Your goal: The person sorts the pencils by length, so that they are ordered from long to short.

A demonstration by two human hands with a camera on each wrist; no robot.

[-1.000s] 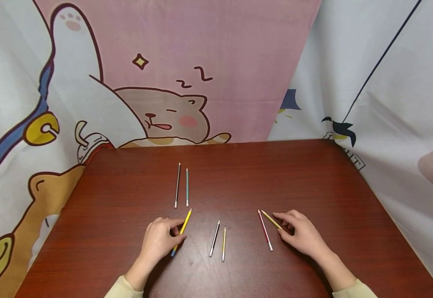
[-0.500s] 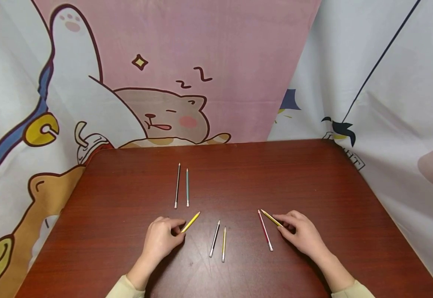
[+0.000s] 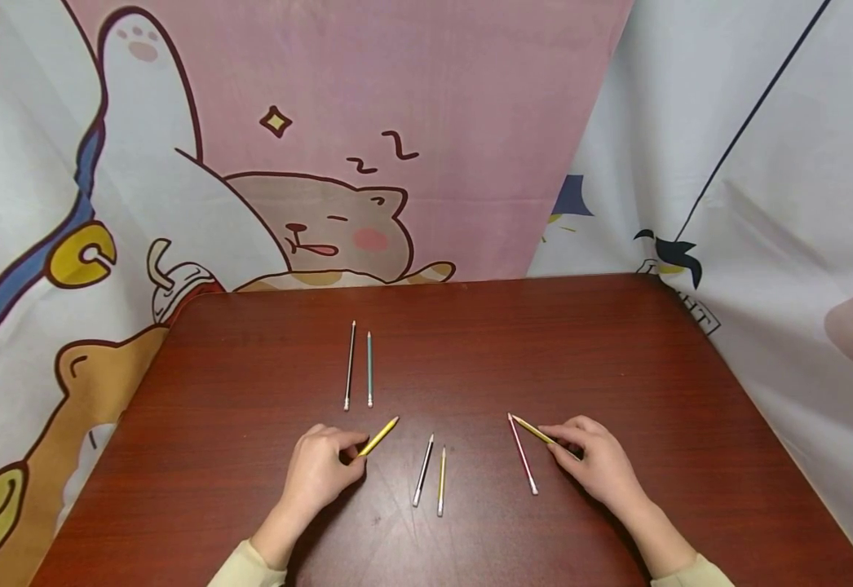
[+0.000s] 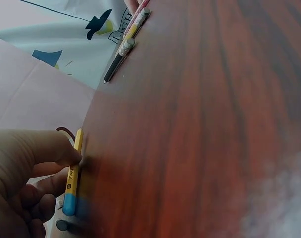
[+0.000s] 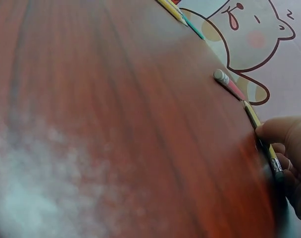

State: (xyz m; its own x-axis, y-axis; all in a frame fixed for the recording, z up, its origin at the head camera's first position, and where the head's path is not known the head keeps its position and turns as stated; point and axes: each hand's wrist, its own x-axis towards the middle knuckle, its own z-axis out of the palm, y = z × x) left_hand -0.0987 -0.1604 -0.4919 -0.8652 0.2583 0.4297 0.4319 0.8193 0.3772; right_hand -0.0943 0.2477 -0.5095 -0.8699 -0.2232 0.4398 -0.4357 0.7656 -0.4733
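Observation:
In the head view, my left hand pinches a yellow pencil between thumb and fingertips, its point slanting up to the right. The left wrist view shows the blue end of this yellow pencil and a dark round end just below it. On the other side, my right hand pinches a yellow-and-black pencil, whose rear part the fingers cover. Its tip sits right at the tip of a red pencil lying on the table. Together the two form a narrow V.
A short black pencil and a short yellow pencil lie between the hands. Farther back, a long black pencil and a teal pencil lie side by side. Printed curtains border the brown table.
The yellow pencil in my left hand has turned clockwise, its tip swinging right. My right hand's pencil has shifted slightly left, up to the red pencil's tip. The other pencils stay put.

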